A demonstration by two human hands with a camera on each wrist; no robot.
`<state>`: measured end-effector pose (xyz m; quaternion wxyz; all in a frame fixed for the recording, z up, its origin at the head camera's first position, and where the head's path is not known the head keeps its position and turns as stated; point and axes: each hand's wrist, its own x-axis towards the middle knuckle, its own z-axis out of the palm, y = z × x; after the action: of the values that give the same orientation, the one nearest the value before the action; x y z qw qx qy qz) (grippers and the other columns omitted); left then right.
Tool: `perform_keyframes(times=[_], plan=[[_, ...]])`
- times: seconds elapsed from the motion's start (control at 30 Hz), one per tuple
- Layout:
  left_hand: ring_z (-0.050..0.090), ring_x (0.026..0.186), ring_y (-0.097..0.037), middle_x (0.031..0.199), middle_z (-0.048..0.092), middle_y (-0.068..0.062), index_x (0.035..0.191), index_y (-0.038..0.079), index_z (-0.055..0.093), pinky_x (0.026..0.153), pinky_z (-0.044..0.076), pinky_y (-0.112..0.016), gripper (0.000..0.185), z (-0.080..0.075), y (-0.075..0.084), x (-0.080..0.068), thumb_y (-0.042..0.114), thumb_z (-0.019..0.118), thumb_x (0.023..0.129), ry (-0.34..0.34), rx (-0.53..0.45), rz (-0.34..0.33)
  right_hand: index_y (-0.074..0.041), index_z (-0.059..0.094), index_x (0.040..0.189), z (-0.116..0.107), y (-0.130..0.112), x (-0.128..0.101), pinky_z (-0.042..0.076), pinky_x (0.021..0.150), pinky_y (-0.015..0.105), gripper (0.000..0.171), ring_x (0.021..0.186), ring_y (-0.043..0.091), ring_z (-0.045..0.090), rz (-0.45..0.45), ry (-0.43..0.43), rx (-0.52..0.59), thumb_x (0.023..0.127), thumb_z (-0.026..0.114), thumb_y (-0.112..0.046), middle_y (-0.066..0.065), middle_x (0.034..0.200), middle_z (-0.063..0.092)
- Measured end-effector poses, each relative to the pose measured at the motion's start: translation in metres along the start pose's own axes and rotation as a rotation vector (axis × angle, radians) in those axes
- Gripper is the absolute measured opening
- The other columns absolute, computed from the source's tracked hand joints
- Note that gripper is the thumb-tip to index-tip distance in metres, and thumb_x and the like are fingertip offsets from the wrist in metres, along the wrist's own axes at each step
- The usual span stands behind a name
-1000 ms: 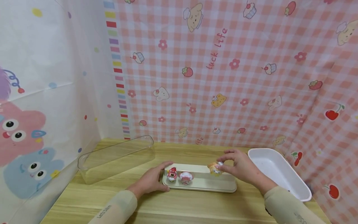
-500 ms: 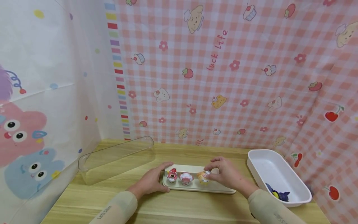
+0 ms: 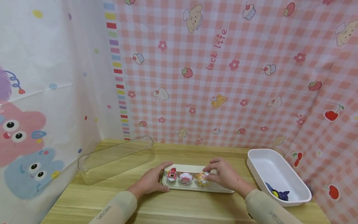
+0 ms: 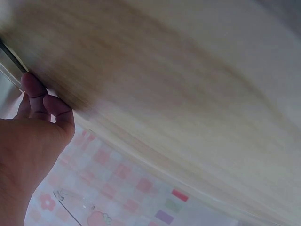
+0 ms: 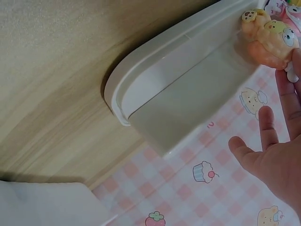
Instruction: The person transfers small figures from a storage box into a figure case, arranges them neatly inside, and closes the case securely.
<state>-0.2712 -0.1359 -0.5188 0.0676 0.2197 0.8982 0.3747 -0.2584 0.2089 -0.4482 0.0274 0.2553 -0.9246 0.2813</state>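
Right hand lowered orange figure onto tray.

Pink checked cloth hangs behind a wooden table.
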Motion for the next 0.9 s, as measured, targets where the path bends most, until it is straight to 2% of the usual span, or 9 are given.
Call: perform_keyframes(times=[0.37, 0.63, 0.9], plan=[[0.049, 0.149, -0.047, 0.161, 0.054, -0.017, 0.165, 0.025, 0.040, 0.122, 0.037, -0.071, 0.108, -0.0008, 0.0020, -0.0005, 0.024, 0.100, 0.075, -0.010, -0.025, 0.002, -0.021, 0.085, 0.102, 0.0024, -0.0025, -0.0005, 0.056, 0.101, 0.061, 0.015, 0.127, 0.035, 0.064, 0.003, 0.010, -0.015, 0.088, 0.089, -0.024, -0.003, 0.113, 0.080], [0.049, 0.149, -0.048, 0.162, 0.054, -0.017, 0.165, 0.025, 0.040, 0.121, 0.038, -0.072, 0.109, -0.0005, 0.0017, -0.0004, 0.024, 0.100, 0.074, -0.005, -0.022, 0.001, -0.019, 0.084, 0.105, 0.0024, -0.0051, 0.0007, 0.055, 0.106, 0.062, 0.018, 0.129, 0.036, 0.064, -0.011, -0.005, -0.051, 0.089, 0.088, -0.024, -0.006, 0.108, 0.082], [0.048, 0.149, -0.048, 0.162, 0.053, -0.017, 0.165, 0.026, 0.040, 0.121, 0.038, -0.073, 0.109, -0.0001, 0.0009, -0.0005, 0.023, 0.100, 0.074, -0.005, -0.026, -0.006, -0.019, 0.083, 0.111, 0.0058, -0.0038, 0.0018, 0.053, 0.109, 0.065, 0.021, 0.131, 0.039, 0.063, -0.031, -0.023, -0.087, 0.090, 0.087, -0.022, -0.003, 0.117, 0.082]])
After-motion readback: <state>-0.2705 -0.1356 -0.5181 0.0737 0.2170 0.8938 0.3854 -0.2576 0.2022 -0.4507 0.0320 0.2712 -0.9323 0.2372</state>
